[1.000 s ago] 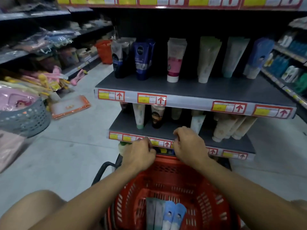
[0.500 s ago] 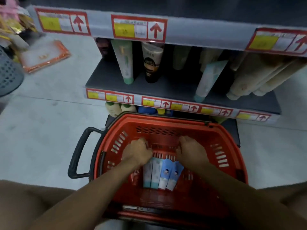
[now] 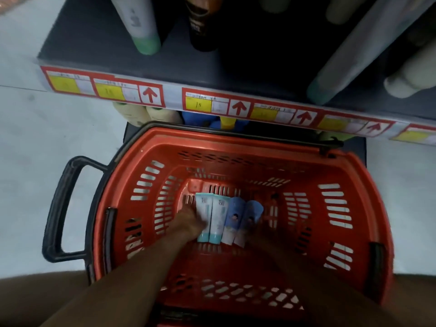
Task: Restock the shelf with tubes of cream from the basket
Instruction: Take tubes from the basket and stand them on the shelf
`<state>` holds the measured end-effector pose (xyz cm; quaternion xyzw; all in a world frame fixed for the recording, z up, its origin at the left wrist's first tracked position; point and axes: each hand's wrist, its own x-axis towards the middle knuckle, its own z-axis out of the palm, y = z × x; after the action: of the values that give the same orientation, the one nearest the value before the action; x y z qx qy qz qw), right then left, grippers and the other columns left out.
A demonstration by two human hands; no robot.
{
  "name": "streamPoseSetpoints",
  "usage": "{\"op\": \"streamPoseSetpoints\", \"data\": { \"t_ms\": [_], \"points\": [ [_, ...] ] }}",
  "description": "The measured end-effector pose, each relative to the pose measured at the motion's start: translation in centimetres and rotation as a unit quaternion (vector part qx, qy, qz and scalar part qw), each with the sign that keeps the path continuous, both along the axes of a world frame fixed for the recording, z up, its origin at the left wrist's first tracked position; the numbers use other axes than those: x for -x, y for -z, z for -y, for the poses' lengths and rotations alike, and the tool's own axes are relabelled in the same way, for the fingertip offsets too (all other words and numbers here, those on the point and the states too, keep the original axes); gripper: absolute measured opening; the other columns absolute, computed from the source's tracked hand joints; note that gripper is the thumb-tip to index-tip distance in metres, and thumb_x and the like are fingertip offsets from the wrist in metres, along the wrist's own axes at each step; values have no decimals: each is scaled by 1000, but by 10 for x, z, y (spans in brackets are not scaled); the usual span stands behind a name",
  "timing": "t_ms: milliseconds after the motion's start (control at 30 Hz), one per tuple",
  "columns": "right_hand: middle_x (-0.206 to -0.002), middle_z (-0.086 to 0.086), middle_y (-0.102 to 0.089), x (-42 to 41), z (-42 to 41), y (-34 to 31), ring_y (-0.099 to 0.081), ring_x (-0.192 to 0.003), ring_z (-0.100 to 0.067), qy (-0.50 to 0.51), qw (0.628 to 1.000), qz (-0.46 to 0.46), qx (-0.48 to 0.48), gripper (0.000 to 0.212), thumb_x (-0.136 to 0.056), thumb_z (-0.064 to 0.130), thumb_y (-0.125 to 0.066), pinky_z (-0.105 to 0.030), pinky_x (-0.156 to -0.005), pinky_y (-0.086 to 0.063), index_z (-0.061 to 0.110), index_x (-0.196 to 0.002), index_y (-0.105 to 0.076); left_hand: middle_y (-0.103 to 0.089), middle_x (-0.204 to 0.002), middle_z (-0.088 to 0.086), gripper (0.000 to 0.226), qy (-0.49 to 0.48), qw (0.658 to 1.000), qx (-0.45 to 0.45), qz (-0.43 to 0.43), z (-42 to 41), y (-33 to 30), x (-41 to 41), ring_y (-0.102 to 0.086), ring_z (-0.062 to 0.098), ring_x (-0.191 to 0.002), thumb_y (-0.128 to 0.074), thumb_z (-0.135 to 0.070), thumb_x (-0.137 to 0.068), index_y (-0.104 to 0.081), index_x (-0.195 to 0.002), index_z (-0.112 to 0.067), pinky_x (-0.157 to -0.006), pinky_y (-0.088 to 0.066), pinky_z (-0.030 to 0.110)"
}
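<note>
A red basket (image 3: 236, 140) stands on the floor below the grey shelf (image 3: 184, 67). Several cream tubes lie side by side on its bottom: two white ones with teal caps (image 3: 214, 220) and two blue ones (image 3: 243, 220). My left hand (image 3: 188, 223) is down in the basket with its fingers against the left edge of the leftmost white tube. In shadow just right of the blue tubes is my right hand (image 3: 258, 232), blurred and dark. Neither hand's grip is clear.
On the shelf stand a green-capped tube (image 3: 141, 27), a dark tube (image 3: 203, 24) and a leaning teal-capped tube (image 3: 342, 62). Price labels run along the shelf's front edge (image 3: 238, 107). The basket's black handle (image 3: 61, 208) sticks out left. Pale bottles (image 3: 146, 113) sit on the lowest shelf.
My view has tipped further down into the basket. Both hands have dropped from above the tubes to the basket's bottom, the left one reaching the leftmost tube.
</note>
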<state>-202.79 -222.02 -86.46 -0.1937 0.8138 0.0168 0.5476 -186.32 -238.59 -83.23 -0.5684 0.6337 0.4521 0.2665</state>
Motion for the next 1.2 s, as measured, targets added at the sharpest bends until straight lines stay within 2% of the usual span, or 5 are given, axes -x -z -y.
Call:
{"op": "streamPoseSetpoints", "data": {
  "t_ms": [133,267,633,1033,1200],
  "points": [
    [-158,-19,-34,0,6,16,-34,-145,-37,28,999,28,-13,68,-95,33,-68,-47,-118,-28,9,-152,-39,-75,-112,-2,54,-8,999,-32,0,-1,28,-2,-73,13,-95,-91,-30,-75,-62,-119,-22,-82,-63,34],
    [-157,-28,-31,-8,19,22,-30,-148,-35,12,998,54,-39,52,-108,8,-42,-30,-114,-22,-14,-151,-22,-72,-110,2,54,-10,999,-36,18,-7,33,4,-73,19,-97,-90,-20,-75,-57,-117,-19,-80,-64,34],
    [-140,-15,-57,-9,26,0,-58,-124,-29,153,986,25,-68,61,-96,46,-63,-35,-95,-50,8,-142,-50,-71,-126,6,43,-44,998,-41,31,-3,28,6,-69,22,-112,-86,-21,-82,-66,-120,-18,-83,-55,27],
    [-134,-14,-61,-6,19,-93,-60,-123,-29,179,976,-57,111,51,-90,24,-75,-32,-89,-47,-1,-132,-58,-72,-121,3,71,-32,996,66,-47,-9,-66,29,-70,21,-104,-91,-49,-69,-66,-125,-15,-80,-55,27],
    [-115,-13,-72,2,12,-134,-68,-110,-31,158,960,-133,190,60,-74,47,-78,-38,-88,-55,7,-117,-69,-73,-121,3,61,-9,987,121,-107,-21,-111,40,-70,23,-105,-89,-42,-72,-68,-125,-19,-85,-56,29]
  ]
}}
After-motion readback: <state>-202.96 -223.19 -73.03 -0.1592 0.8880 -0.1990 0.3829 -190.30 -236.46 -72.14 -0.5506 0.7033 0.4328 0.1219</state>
